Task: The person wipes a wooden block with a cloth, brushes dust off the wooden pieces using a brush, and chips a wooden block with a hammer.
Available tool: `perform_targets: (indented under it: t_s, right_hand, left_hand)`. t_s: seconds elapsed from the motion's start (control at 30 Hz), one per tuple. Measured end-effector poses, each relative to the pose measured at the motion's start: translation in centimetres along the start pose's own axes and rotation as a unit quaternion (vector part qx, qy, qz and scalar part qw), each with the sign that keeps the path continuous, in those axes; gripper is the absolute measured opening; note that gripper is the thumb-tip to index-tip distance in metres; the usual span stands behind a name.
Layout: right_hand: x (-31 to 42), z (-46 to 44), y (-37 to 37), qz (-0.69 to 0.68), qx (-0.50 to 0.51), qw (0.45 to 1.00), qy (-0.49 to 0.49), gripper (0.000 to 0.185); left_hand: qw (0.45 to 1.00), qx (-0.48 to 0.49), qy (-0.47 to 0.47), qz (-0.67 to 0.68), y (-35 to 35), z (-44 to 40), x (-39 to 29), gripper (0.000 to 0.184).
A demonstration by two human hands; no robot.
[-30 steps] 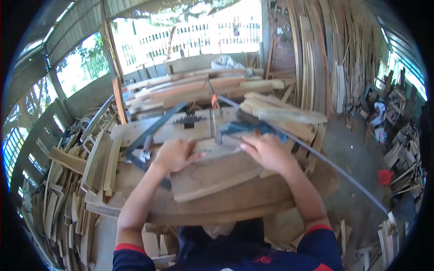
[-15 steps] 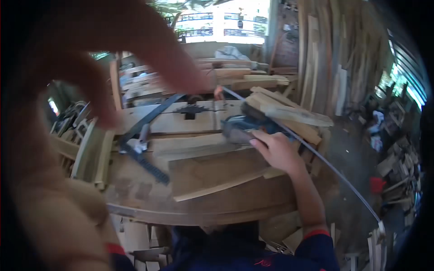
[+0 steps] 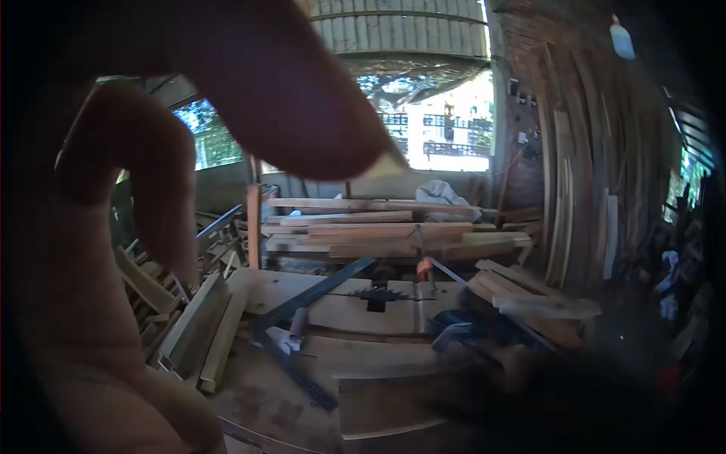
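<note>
My left hand looms very close to the camera on the left. Its fingers are bent but apart, with nothing visible between them. A dark blur covers the lower right; a faint skin-toned patch there may be my right hand, its fingers not readable. Beside that patch lies a blue power tool, partly hidden. A wide board rests on the worktable in front of it. Left of the board lies a dark carpenter's square, a small cylindrical object next to its corner.
A toothed saw blade sticks up through the pale tabletop. Wood offcuts are piled on the right, and boards are stacked behind. Tall planks lean on the back right wall. More pieces stand at the left edge.
The view has tilted up, so the table sits lower and more of the window and wall shows. My right hand, earlier on the power tool, is now largely lost in a dark blur.
</note>
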State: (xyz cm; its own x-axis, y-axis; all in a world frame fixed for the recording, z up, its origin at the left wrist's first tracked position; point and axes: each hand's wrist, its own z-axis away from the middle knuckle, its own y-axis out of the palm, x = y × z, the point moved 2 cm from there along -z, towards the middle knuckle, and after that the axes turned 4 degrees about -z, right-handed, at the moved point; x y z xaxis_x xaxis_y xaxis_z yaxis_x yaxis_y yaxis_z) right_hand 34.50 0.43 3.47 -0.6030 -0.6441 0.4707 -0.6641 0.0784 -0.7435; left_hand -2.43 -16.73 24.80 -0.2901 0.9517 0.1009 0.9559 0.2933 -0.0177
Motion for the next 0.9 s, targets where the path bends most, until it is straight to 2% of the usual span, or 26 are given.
perform_targets:
  t_s: [0.03,0.27,0.3,0.4,0.5,0.63,0.67,0.77,0.9]
  right_hand:
    - [-0.4,-0.2,-0.1,-0.009,0.012,1.0,0.02,0.029]
    - [-0.5,-0.1,0.2,0.033,-0.014,0.999,-0.014,0.033]
    - [0.3,-0.3,-0.2,0.026,0.021,0.998,0.049,0.033]
    - [0.7,-0.8,0.1,-0.023,-0.011,1.0,0.014,0.033]
    - [0.9,-0.3,-0.2,0.027,-0.027,0.999,-0.016,0.033]
    - [1.1,-0.5,-0.4,0.008,0.006,0.999,0.035,0.032]
    - [0.8,-0.4,-0.1,0.005,-0.035,0.999,-0.025,0.031]
    - [1.2,-0.5,-0.5,-0.013,0.0,0.999,0.041,0.03]
    - [1.1,-0.5,-0.8,0.011,-0.018,1.0,-0.013,0.031]
  left_hand:
    - [1.0,-0.002,0.004,-0.001,-0.2,0.3,-0.2,0.095]
    - [1.0,0.004,-0.003,0.016,1.6,2.2,2.5,0.092]
    - [1.0,0.011,-0.007,0.017,2.3,2.3,3.0,0.092]
    - [1.0,0.008,-0.01,0.023,3.1,2.4,3.1,0.09]
    - [0.999,-0.004,-0.008,0.031,3.2,2.5,2.2,0.089]
    - [0.999,-0.013,-0.012,0.046,3.6,2.6,1.2,0.087]
    - [0.999,-0.012,-0.012,0.049,3.9,2.7,1.1,0.087]
    - [0.999,-0.006,-0.012,0.052,4.4,2.6,1.3,0.085]
    - [0.998,-0.007,-0.01,0.058,5.0,2.8,1.2,0.084]
